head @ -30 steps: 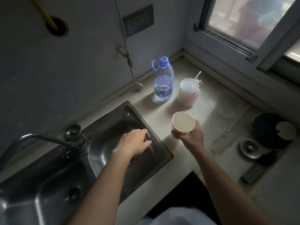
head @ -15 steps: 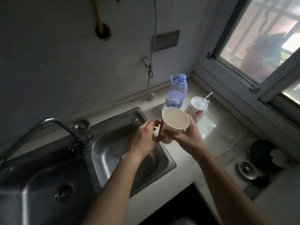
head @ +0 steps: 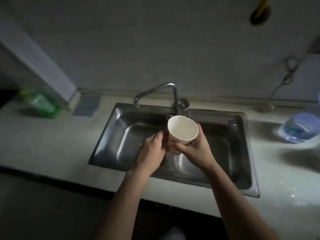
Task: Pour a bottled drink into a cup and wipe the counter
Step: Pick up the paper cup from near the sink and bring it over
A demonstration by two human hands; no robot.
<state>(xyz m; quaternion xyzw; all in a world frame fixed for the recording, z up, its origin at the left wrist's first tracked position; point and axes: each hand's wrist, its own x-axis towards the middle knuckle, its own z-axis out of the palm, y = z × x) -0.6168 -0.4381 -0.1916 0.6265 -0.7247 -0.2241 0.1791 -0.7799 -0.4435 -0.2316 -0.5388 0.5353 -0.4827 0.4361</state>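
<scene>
An empty white paper cup (head: 182, 129) is held upright above the steel sink (head: 121, 135), just in front of the tap. My right hand (head: 195, 149) grips its lower body from the right. My left hand (head: 152, 153) curls round its base from the left. The clear water bottle (head: 301, 129) with a blue label stands blurred on the counter at the far right, well away from both hands.
A bent chrome tap (head: 155, 94) rises behind the sink. A green object (head: 41, 105) and a grey pad (head: 86, 106) lie on the pale counter (head: 52, 141) at the back left. A cord (head: 287, 75) hangs on the wall at the right.
The view has swung left, from the window corner to the sink. Both hands carried the cup from the counter side over the basin; the second cup is out of view.
</scene>
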